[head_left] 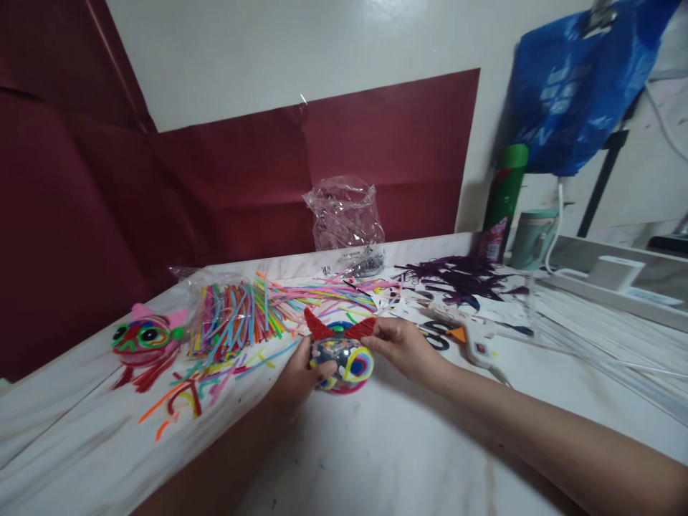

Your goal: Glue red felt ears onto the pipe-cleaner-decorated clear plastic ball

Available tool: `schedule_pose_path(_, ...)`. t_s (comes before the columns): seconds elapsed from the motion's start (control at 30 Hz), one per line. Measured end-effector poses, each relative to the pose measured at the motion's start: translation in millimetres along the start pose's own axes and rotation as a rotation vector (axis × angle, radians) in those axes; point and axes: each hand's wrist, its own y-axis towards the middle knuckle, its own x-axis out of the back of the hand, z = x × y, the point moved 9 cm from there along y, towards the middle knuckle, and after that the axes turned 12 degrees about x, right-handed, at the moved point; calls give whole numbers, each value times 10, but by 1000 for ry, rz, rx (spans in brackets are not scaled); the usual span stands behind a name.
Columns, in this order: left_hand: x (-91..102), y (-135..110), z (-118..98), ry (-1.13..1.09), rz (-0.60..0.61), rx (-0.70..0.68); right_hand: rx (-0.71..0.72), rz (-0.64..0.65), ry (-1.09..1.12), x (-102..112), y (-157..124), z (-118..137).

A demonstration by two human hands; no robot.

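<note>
Figure (336, 347), round and clear-bodied, sits between the fingers of 2 hands, low over the white table (355, 459); whether its underside touches the surface I cannot tell. Its body is close to a ball, so it shows no marked long axis, but the 2 red ears (318, 327) on top stretch the outline left to right, their tips pointing up and outward above the left fingers and toward the right fingers. Its front looks back toward the wearer, with a ringed disc (358, 364) of yellow, white, blue and red just below the right fingertips, and a pink rim (349, 390) below the left thumb. The left hand (295, 376) grips the body from the side, thumb pressed across the front; its other fingers are mostly hidden. The right hand (400, 346) has thumb and forefinger pinched together at the outer end of the right-side ear. Beyond and left of the left fingers lie colourful pipe cleaners (231, 319), and farther left stands a pink figure (145, 340) with green-rimmed eyes. Just right of the right fingers are black-handled scissors (434, 335), then a glue gun (476, 347); beyond both hands stands a clear plastic bag (347, 218).
</note>
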Motion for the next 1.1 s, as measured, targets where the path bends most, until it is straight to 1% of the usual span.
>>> schedule_pose_path(0.1, -27, -12, -11, -18, 18, 8, -2, 3, 6, 1, 0, -11)
schedule_pose_path(0.23, -16, -12, -13, -28, 7, 12, -6, 9, 7, 8, -1, -4)
schedule_pose_path(0.53, 8, 12, -5, 9, 22, -11, -14, 5, 17, 7, 2, -7)
schedule_pose_path(0.9, 9, 23, 18, -47, 26, -4, -47, 14, 80, -18, 13, -27)
schedule_pose_path(1.03, -12, 24, -5, -48, 39, -13, -118, 35, 178, -20, 32, -44)
schedule_pose_path(1.1, 1, 33, 1, -54, 30, -12, -162, 23, 220, 11, 40, -59)
